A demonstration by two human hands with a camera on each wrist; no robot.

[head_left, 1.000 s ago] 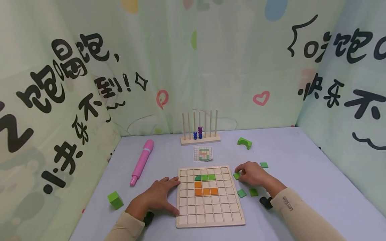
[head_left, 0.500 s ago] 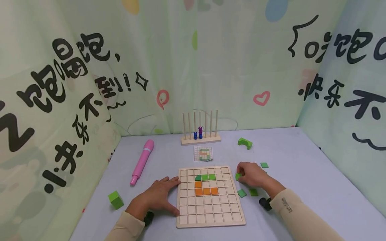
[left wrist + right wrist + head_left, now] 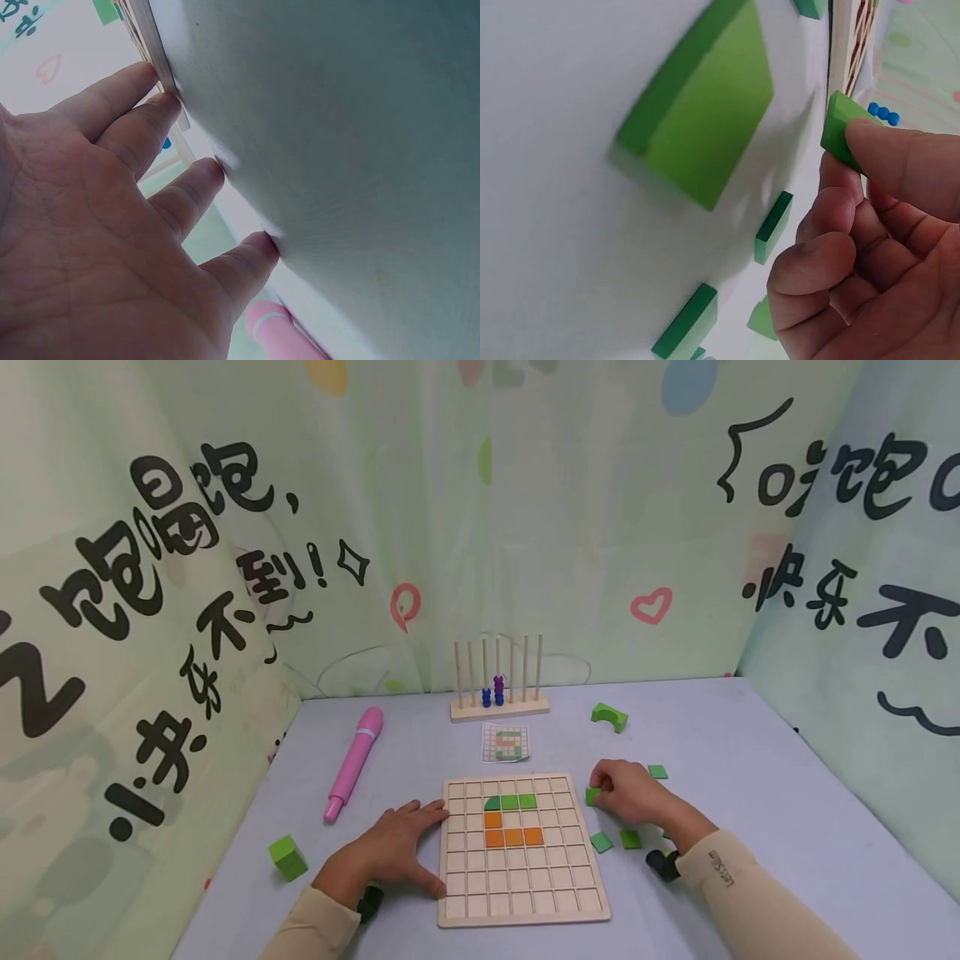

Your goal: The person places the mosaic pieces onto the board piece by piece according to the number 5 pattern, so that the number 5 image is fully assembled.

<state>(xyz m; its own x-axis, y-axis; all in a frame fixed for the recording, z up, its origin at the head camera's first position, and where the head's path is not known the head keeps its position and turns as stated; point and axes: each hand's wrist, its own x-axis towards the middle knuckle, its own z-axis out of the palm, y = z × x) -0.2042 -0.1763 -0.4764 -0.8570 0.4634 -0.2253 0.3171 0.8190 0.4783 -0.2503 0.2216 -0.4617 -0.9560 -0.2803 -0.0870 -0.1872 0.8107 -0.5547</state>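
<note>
Printed drapes [image 3: 570,527] on 3 sides of the table [image 3: 735,752] make this a curtained booth.

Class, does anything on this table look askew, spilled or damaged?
Nothing looks spilled or damaged. The loose green tiles beside the board lie at mixed angles, unlike the orange tiles set squarely on it.

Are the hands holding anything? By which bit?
The right hand holds a green tile by one end. The left hand just touches the board.
</note>
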